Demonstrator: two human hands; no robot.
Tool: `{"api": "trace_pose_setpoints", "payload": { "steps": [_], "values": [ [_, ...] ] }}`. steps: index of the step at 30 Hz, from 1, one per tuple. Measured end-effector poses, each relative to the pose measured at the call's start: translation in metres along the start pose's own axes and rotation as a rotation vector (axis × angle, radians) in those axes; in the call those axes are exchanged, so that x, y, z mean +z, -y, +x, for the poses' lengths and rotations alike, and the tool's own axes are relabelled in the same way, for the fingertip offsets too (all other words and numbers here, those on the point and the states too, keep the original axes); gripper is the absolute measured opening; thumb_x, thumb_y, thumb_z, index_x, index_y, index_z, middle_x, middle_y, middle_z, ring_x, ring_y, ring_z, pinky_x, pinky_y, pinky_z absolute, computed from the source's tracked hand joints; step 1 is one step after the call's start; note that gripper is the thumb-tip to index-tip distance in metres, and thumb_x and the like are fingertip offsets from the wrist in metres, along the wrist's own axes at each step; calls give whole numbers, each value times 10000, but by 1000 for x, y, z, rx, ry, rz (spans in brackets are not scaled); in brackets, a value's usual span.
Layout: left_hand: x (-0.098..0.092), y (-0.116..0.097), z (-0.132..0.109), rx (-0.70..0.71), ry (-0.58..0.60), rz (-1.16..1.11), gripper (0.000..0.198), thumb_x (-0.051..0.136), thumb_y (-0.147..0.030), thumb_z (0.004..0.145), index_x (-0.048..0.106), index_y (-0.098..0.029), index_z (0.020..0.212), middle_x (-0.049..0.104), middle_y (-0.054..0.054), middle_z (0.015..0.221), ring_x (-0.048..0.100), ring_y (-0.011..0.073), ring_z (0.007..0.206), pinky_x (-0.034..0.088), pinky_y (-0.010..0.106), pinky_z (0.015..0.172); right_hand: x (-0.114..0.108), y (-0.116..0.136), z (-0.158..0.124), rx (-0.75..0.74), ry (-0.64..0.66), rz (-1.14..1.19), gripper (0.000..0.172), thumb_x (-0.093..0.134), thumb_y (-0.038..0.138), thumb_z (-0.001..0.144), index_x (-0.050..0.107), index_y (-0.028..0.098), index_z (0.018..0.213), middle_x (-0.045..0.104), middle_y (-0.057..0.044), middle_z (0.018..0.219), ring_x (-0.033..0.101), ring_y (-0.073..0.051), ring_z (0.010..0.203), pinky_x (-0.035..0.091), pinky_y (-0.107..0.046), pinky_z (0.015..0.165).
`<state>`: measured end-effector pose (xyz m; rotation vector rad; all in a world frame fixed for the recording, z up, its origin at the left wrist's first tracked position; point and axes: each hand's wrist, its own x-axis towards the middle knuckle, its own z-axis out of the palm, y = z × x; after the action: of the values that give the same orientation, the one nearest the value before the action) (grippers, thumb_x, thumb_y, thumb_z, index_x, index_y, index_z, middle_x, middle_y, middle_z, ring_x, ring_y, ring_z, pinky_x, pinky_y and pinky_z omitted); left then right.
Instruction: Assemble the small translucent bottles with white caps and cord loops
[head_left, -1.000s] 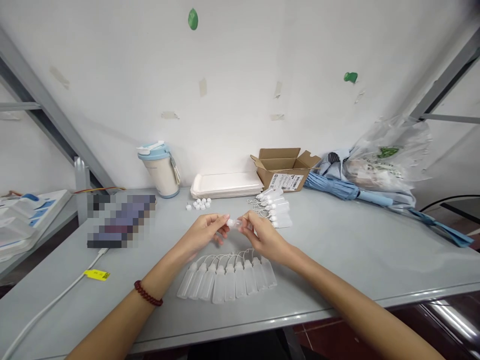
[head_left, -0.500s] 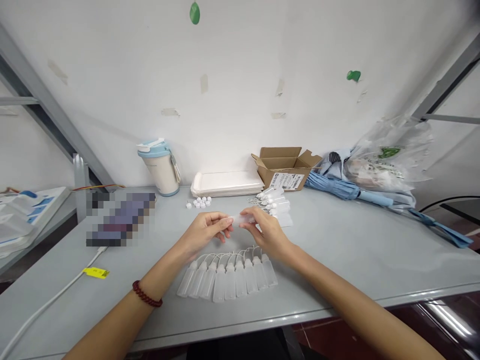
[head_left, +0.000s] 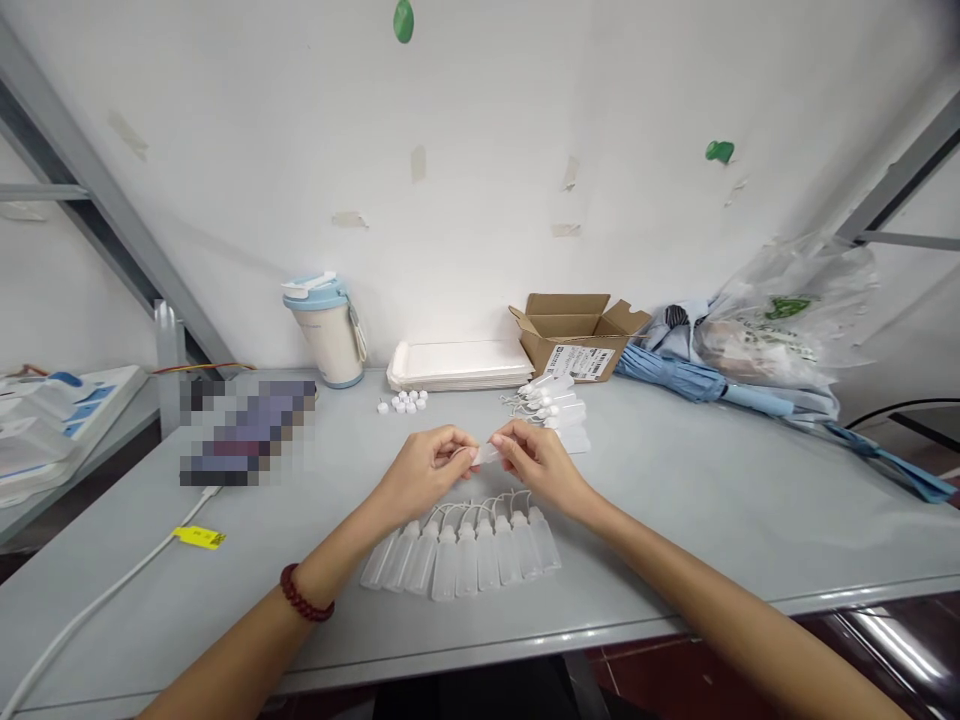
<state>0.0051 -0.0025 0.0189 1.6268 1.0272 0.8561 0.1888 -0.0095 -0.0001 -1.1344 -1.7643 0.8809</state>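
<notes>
A small translucent plastic bottle (head_left: 487, 454) is held level between both hands above the table, mostly covered by fingers. My left hand (head_left: 426, 466) is closed on its left end, thumb and fingers pinched. On the other end, my right hand (head_left: 541, 465) grips with thumb and fingertips. Just below the hands, several similar bottles (head_left: 466, 562) lie side by side in a fan, thin white cords looped at their necks. Behind my right hand is another group of bottles (head_left: 564, 413), some with white tops. Several small white caps (head_left: 405, 404) sit beyond my left hand.
Along the wall stand a cream tumbler with blue lid (head_left: 330, 335), a stack of white trays (head_left: 461, 365) and an open cardboard box (head_left: 574, 345). A folded blue umbrella (head_left: 675, 375) and plastic bag (head_left: 787, 320) lie right. A blurred-out device (head_left: 251, 435) with a white cable (head_left: 127, 580) lies left.
My hands have drawn closer together on the bottle, so less of it shows. The left hand's fingers have curled in more. The whole view has shifted slightly.
</notes>
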Motion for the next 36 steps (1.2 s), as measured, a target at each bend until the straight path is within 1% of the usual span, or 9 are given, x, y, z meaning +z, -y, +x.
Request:
{"api": "trace_pose_setpoints", "payload": {
  "steps": [2,7,9,17,23,26,28,32,36],
  "values": [
    [0,0,0,-28,-13,-30,229,610,-379,770,616,-157,822,666,34,732,615,159,663,494,298,671,1,0,0,5,-17,40,290,497,450,874,580,182,801,538,16,574,448,-103,473,344,-246,484],
    [-6,-2,2,-119,171,-124,336,539,-454,812,608,-142,708,633,42,678,579,142,581,478,285,593,1,1,0,-60,-32,65,253,515,429,866,569,183,895,573,-4,678,478,-103,505,356,-246,482],
    [-6,-2,0,-94,180,-101,359,518,-455,823,584,-148,649,599,24,626,545,125,531,455,274,573,0,2,0,-52,-25,50,257,495,431,877,564,184,879,544,9,639,456,-99,490,350,-247,483],
    [5,7,-4,254,-44,345,201,500,-350,830,609,-182,812,542,-5,645,486,142,604,380,253,580,-3,4,5,148,44,227,400,551,571,790,483,192,682,405,63,496,331,-70,387,260,-227,381],
    [2,4,-1,-12,148,28,383,444,-500,855,576,-163,731,575,11,655,556,143,573,444,266,567,-4,8,4,61,42,230,342,566,521,803,546,179,790,540,24,587,458,-88,452,369,-239,455],
    [2,-1,-1,-91,175,-96,423,432,-527,853,569,-153,713,527,-5,594,522,131,521,440,266,531,-4,10,2,38,35,213,327,559,501,814,556,174,810,531,25,583,466,-90,474,368,-239,478],
    [3,-2,-2,-93,175,-77,428,432,-522,856,566,-151,691,506,-10,572,504,127,514,430,263,532,-5,11,2,47,38,205,333,553,504,815,557,172,796,516,27,579,433,-81,463,339,-232,459],
    [4,1,-5,37,138,141,381,435,-448,877,525,-166,637,520,-4,596,493,128,551,377,246,540,-5,10,3,103,58,242,370,582,538,774,544,173,726,452,45,536,363,-71,435,280,-222,409],
    [5,8,-7,313,40,480,323,426,-318,896,476,-177,610,453,-17,576,400,119,547,298,252,544,-5,9,5,222,67,343,402,624,553,720,520,170,655,426,56,505,316,-56,407,235,-210,374]
  ]
}}
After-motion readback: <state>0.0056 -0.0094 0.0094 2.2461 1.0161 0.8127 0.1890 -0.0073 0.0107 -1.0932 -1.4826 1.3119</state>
